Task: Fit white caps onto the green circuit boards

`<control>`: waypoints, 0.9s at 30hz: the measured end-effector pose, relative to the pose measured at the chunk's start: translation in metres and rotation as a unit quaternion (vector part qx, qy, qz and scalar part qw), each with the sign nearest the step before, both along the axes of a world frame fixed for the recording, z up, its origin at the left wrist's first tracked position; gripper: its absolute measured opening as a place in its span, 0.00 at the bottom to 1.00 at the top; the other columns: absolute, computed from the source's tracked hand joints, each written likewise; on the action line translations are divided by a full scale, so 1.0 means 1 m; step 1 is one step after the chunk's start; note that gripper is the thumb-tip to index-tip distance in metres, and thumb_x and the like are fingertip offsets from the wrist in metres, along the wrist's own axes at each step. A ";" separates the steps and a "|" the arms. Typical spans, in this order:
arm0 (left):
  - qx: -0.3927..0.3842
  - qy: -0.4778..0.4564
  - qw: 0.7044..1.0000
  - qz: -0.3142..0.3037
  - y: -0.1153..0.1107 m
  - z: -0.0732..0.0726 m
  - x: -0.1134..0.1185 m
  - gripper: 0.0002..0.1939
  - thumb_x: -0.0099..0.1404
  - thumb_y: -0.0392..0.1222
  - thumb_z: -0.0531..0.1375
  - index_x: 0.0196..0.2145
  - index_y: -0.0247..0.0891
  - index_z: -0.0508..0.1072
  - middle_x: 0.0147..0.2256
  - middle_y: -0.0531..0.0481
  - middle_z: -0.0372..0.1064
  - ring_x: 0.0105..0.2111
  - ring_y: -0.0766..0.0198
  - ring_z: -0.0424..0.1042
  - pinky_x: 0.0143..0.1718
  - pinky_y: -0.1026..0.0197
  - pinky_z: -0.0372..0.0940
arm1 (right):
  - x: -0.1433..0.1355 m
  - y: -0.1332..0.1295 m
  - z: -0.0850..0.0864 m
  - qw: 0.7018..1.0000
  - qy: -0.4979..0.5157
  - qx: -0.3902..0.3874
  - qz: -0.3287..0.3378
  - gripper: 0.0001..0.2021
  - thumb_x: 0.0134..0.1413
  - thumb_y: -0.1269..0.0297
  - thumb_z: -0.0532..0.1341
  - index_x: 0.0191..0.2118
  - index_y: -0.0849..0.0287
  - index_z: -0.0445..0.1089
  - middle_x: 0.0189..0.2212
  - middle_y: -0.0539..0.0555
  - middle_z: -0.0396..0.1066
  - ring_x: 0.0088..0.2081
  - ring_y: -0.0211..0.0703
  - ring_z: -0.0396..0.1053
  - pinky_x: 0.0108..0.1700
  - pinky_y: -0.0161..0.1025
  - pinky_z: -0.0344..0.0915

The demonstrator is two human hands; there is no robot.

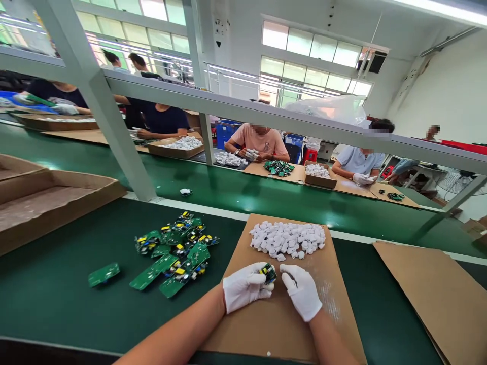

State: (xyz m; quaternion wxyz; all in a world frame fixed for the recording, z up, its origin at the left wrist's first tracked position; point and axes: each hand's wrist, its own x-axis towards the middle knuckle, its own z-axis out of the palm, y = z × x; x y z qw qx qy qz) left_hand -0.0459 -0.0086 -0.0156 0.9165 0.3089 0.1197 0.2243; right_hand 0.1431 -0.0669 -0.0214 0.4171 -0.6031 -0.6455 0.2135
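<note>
My left hand (247,288), in a white glove, is closed around a small green circuit board (269,274) with yellow and black components on it. Just to the right of that board is my right hand (302,291), also gloved, its thumb and fingers a little apart with nothing seen between them. Both hands are over a brown cardboard sheet (243,329). Beyond them on the sheet lies a heap of small white pieces (287,238). A pile of circuit boards (178,248) rests on the dark green bench to the left, with one single board (104,274) apart from it.
Cardboard trays (76,203) stand at the left, and another cardboard sheet (437,289) lies at the right. A green conveyor belt (228,190) runs behind a metal frame post (114,121), carrying one white piece (185,192). Several co-workers sit across the belt with boards and white pieces.
</note>
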 end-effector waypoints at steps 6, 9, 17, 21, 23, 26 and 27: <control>0.005 0.037 0.998 0.043 0.001 0.019 0.015 0.08 0.53 0.32 0.62 0.33 0.34 0.69 0.31 0.48 0.67 0.31 0.67 0.69 0.33 0.65 0.61 | -0.004 0.004 0.003 0.997 -0.078 0.004 0.012 0.14 0.50 0.69 0.55 0.41 0.53 0.73 0.37 0.53 0.74 0.40 0.46 0.70 0.44 0.42 0.63; 0.006 0.034 0.999 0.017 0.003 0.022 0.028 0.08 0.53 0.32 0.62 0.33 0.34 0.68 0.32 0.46 0.68 0.32 0.64 0.71 0.33 0.64 0.63 | -0.003 0.006 0.002 0.995 -0.097 0.003 0.012 0.14 0.48 0.72 0.56 0.40 0.53 0.73 0.36 0.52 0.74 0.38 0.45 0.70 0.42 0.40 0.64; -0.008 -0.002 0.998 -0.064 0.006 0.011 0.024 0.10 0.52 0.33 0.62 0.32 0.35 0.65 0.39 0.44 0.69 0.29 0.67 0.72 0.24 0.69 0.61 | 0.008 0.005 0.003 0.984 -0.130 0.003 -0.124 0.14 0.56 0.66 0.51 0.43 0.57 0.70 0.40 0.54 0.73 0.42 0.40 0.69 0.45 0.35 0.64; -0.028 0.002 0.997 -0.077 0.010 0.014 0.026 0.12 0.51 0.33 0.63 0.33 0.35 0.64 0.43 0.42 0.68 0.30 0.67 0.72 0.25 0.69 0.62 | 0.021 0.016 0.013 0.959 -0.187 -0.023 -0.213 0.14 0.53 0.60 0.54 0.44 0.57 0.69 0.42 0.56 0.69 0.41 0.45 0.68 0.43 0.40 0.62; -0.033 -0.003 0.997 -0.076 0.012 0.015 0.028 0.12 0.52 0.33 0.63 0.35 0.35 0.65 0.44 0.42 0.68 0.30 0.67 0.72 0.25 0.69 0.62 | 0.023 0.026 0.014 0.949 -0.213 -0.041 -0.227 0.15 0.48 0.58 0.58 0.43 0.56 0.69 0.42 0.56 0.67 0.41 0.47 0.67 0.41 0.40 0.61; -0.044 -0.004 0.997 -0.070 0.013 0.015 0.031 0.13 0.51 0.34 0.63 0.36 0.35 0.65 0.44 0.41 0.68 0.31 0.67 0.72 0.26 0.69 0.62 | 0.020 0.039 0.007 0.942 -0.229 -0.059 -0.237 0.14 0.44 0.58 0.61 0.38 0.57 0.70 0.40 0.56 0.67 0.39 0.47 0.65 0.36 0.38 0.59; -0.047 -0.001 0.996 -0.069 0.014 0.015 0.031 0.13 0.51 0.33 0.63 0.35 0.35 0.65 0.44 0.41 0.68 0.31 0.67 0.72 0.26 0.69 0.62 | 0.018 0.042 0.004 0.942 -0.229 -0.061 -0.240 0.12 0.43 0.58 0.62 0.35 0.57 0.69 0.37 0.56 0.67 0.37 0.46 0.65 0.35 0.37 0.58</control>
